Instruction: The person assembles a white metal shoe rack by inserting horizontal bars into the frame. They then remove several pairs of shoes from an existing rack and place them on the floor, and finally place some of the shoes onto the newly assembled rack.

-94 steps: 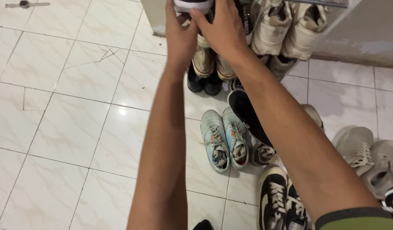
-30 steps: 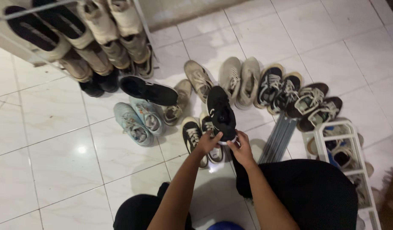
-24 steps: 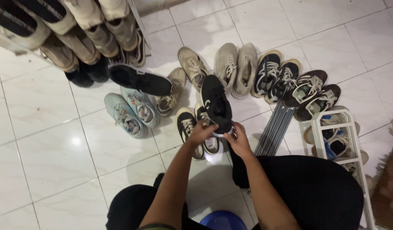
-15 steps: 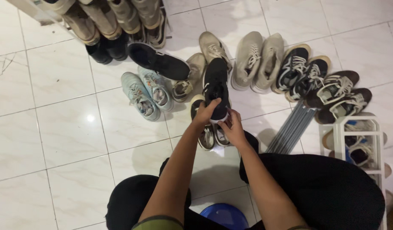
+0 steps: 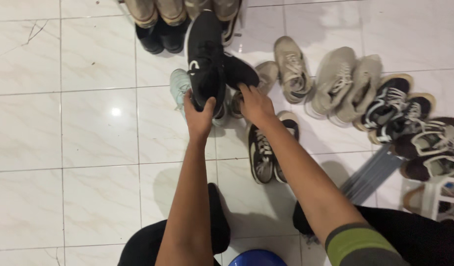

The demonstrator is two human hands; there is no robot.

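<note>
The left hand (image 5: 200,111) is closed around the heel end of a black fabric sneaker with a white sole edge (image 5: 206,54), fingers wrapped under it and thumb over the back. The shoe runs straight away from that grip, its long axis pointing toward the shoes at the far edge of the white tiled floor (image 5: 64,148). Just beyond and under the grip sits a pale mint sneaker (image 5: 179,88). To the right, the right hand (image 5: 254,103) rests its fingertips on a second black sneaker (image 5: 241,71) lying on the floor, not yet closed around it; that shoe angles off up and left from the fingers, touching the held one.
</note>
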